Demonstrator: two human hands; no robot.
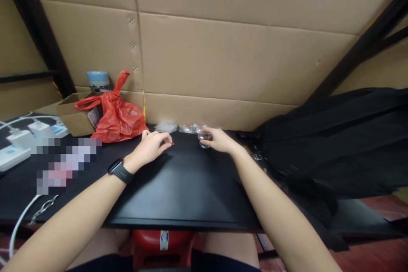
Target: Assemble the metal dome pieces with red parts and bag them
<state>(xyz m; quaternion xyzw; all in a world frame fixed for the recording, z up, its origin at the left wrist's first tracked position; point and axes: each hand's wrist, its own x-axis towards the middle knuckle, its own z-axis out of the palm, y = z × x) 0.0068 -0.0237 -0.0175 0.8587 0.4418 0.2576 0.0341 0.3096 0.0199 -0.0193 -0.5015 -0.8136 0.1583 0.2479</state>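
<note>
My left hand, wearing a black watch on its wrist, hovers over the black table. Its thumb and forefinger are pinched at a small red piece, too small to name. Further right, my right hand has its fingers closed around a shiny round clear object, whose kind I cannot make out. Right behind it, along the cardboard wall, lie several shiny round items in clear plastic. Flat clear plastic bags lie to their left.
At the left stand a tied red plastic bag, a cardboard box, a blue-lidded container and a white power strip with plugs. Black cloth covers the right side. A cardboard wall closes off the back.
</note>
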